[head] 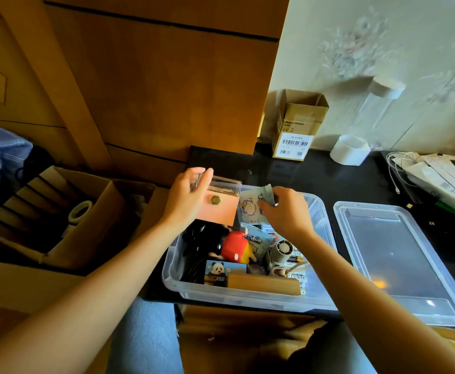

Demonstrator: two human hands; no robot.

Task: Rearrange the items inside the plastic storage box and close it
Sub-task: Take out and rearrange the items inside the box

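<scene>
The rearranging is under way. The left hand [185,203] has its grip closed round a pink case [218,205] with a clear top, held over the far left corner of the box [248,295]. The right hand [285,211] pinches a sticker packet [253,203] above the box. Both want settling among the toys, I'd judge, before the lid [399,255], lying on the surface just right of the box, goes on.
</scene>
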